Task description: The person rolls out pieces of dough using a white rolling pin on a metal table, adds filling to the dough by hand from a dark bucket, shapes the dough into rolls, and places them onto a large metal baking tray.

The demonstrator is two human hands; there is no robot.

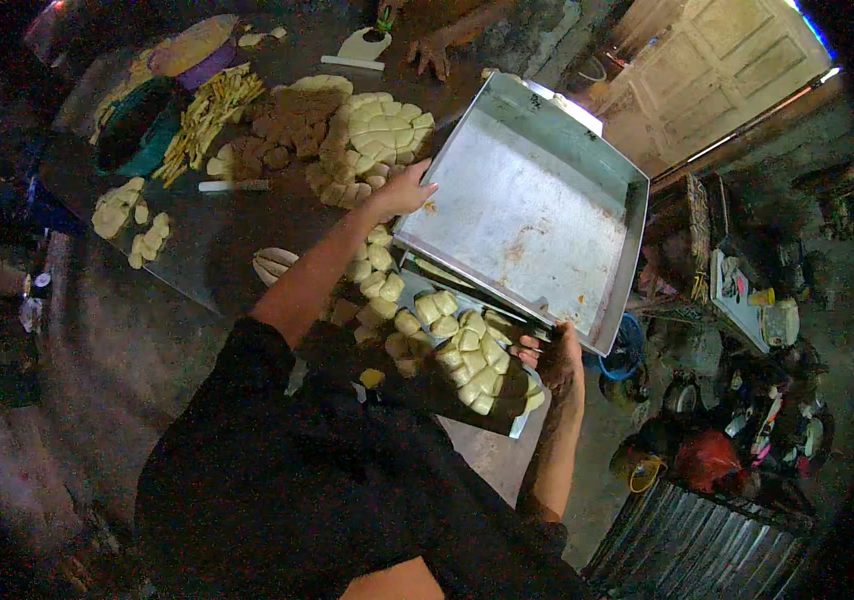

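Note:
A large, shallow metal baking tray [517, 210], square-cornered and bare inside apart from brown stains, is tilted in front of me. My left hand [405, 192] is closed on its left edge, thumb over the rim. Near its lower right corner, my right hand [557, 352] grips the rim from below, fingers partly hidden. Just under the tray lie pale dough pieces [477, 360], several set close together on a flat metal sheet [518, 428]. More dough lumps [375, 272] run up beside my left forearm. The raised tray hides part of the table.
Farther off on the dark table are a scored dough mound [387, 128], brown dough [292, 125], dough strips [209, 118], a teal basin [137, 125] and a scraper [235, 186]. Another person's hand [431, 56] rests at the far edge. A blue tub [625, 348] stands right.

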